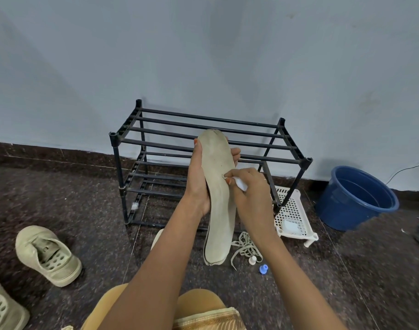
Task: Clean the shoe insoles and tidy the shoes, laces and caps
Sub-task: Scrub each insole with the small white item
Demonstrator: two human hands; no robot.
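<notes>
Insole [219, 210] held upright in front of the black shoe rack [203, 119], both hands working on it.

A pale blue wall [203, 55] stands behind the rack and a dark speckled floor [84, 210] lies beneath it. Right of the rack sits a blue bucket [356, 198], its contents unclear. A white perforated tray [296, 208] lies at the rack's right foot, partly behind it. Left of the rack lies one beige shoe [48, 256]; a second shoe [3, 308] is cut off at the frame edge. The left hand [199, 184] clasps the insole, thumb on one edge, fingers curled round the other. The right hand [249, 189] grips a small white thing [241, 184], too hidden to identify, against the insole. Laces [247, 245], a white cap [252, 260] and a blue cap [263, 268] lie in front of the rack.
</notes>
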